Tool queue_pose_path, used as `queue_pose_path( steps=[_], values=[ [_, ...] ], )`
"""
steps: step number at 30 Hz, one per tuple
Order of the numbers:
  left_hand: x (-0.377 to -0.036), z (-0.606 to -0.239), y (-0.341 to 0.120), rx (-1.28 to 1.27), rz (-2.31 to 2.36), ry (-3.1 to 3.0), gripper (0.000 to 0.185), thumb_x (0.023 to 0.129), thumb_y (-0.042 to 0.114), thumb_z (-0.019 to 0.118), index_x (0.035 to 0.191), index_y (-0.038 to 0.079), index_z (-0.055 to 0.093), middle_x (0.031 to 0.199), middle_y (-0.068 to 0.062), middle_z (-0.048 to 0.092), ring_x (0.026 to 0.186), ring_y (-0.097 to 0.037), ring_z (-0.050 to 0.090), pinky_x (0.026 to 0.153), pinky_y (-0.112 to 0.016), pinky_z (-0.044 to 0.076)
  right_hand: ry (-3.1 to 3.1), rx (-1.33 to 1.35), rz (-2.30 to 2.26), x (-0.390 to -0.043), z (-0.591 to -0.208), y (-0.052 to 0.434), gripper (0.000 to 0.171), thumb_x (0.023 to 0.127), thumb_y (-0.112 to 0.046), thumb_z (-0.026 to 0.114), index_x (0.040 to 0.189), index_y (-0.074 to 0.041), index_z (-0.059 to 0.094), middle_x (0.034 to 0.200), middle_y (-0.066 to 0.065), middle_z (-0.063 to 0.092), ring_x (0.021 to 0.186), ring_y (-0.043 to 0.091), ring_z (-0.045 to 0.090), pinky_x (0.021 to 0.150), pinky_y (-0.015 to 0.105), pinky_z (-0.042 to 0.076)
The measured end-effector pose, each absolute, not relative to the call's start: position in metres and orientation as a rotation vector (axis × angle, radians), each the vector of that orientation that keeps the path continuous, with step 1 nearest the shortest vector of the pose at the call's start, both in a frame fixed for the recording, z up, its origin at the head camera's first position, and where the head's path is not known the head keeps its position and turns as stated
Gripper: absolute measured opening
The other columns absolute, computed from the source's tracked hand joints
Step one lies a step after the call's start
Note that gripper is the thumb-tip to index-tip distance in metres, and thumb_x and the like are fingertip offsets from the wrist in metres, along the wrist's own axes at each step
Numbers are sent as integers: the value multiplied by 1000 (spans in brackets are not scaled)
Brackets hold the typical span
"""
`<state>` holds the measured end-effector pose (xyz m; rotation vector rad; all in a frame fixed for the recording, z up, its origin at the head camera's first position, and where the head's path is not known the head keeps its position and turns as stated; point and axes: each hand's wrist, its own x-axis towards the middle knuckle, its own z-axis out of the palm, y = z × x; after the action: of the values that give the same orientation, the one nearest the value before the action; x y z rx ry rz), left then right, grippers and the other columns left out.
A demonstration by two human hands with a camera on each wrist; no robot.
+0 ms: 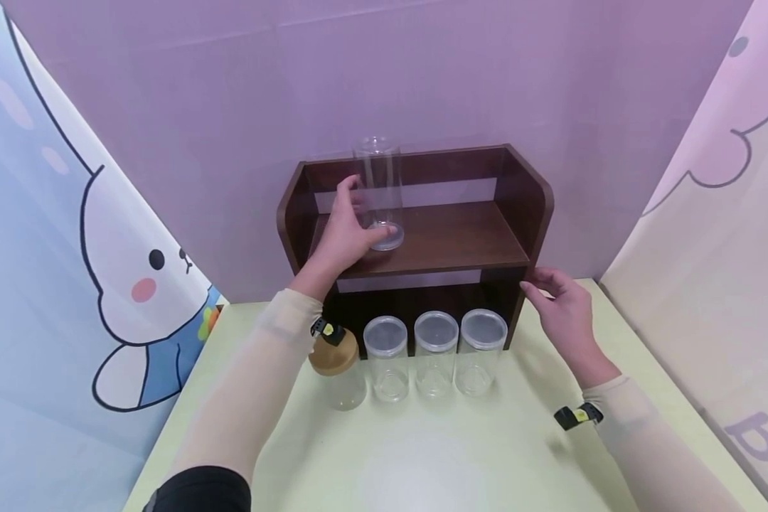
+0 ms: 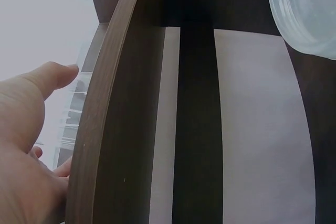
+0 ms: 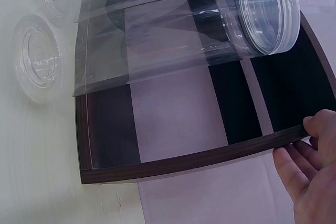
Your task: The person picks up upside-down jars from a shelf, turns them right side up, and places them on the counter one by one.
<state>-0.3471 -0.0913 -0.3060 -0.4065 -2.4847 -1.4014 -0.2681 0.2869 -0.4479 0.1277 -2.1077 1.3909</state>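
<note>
Clear plastic, tall and top-heavy: the jar (image 1: 379, 192) stands lid-down on the shelf (image 1: 461, 238), left hand (image 1: 345, 231) curled round it; a clumsy release could tip it. Right hand (image 1: 566, 309) rests its loosely bent fingers (image 3: 304, 156) on the shelf's right edge, seemingly steadying. Only the head view shows four jars (image 1: 434, 352) below the shelf on the surface (image 1: 461, 455).

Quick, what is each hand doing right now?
Left hand: grips the clear jar standing upside down on the shelf.
Right hand: holds nothing; fingertips touch the shelf's right front edge.
</note>
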Motion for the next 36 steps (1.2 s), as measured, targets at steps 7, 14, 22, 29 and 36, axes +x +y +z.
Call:
queue_pose_path(
  steps=[7, 14, 22, 29, 36],
  values=[
    [-349, -309, -87, -406, -1381, -2496, 106, 94, 27, 92, 171, 26, 20, 162, -13, 47, 149, -29, 51, 111, -47, 58, -2117, 119, 1373, -269, -448, 289, 21, 100, -11, 83, 117, 0, 79, 107, 2, 82, 98, -13, 69, 81, 8, 54],
    [-345, -309, -89, -415, -1374, -2494, 102, 94, 26, 92, 169, 26, 24, 155, -7, 52, 145, -24, 54, 109, -45, 59, -2116, 143, 1393, -271, -450, 287, 21, 101, -10, 83, 118, 1, 78, 107, 4, 82, 99, -11, 70, 84, 9, 56],
    [-341, -308, -91, -484, -1372, -2456, 101, 94, 27, 92, 170, 25, 25, 151, -7, 54, 143, -23, 56, 112, -45, 56, -2109, 143, 1378, -271, -448, 285, 21, 100, -9, 83, 118, 1, 79, 110, 13, 82, 97, -14, 69, 83, 7, 54],
    [-335, -310, -95, -570, -1390, -2397, 98, 94, 25, 91, 169, 26, 27, 148, -10, 55, 141, -22, 56, 111, -48, 55, -2115, 143, 1387, -273, -448, 285, 20, 100, -9, 83, 118, 1, 79, 109, 14, 82, 98, -13, 69, 84, 8, 55],
    [-322, -311, -97, -602, -1423, -2375, 98, 94, 24, 91, 169, 30, 29, 150, -11, 56, 138, -22, 58, 108, -50, 57, -2112, 142, 1393, -273, -448, 287, 21, 100, -8, 83, 118, 3, 78, 109, 12, 82, 97, -13, 69, 83, 7, 55]
  ],
)
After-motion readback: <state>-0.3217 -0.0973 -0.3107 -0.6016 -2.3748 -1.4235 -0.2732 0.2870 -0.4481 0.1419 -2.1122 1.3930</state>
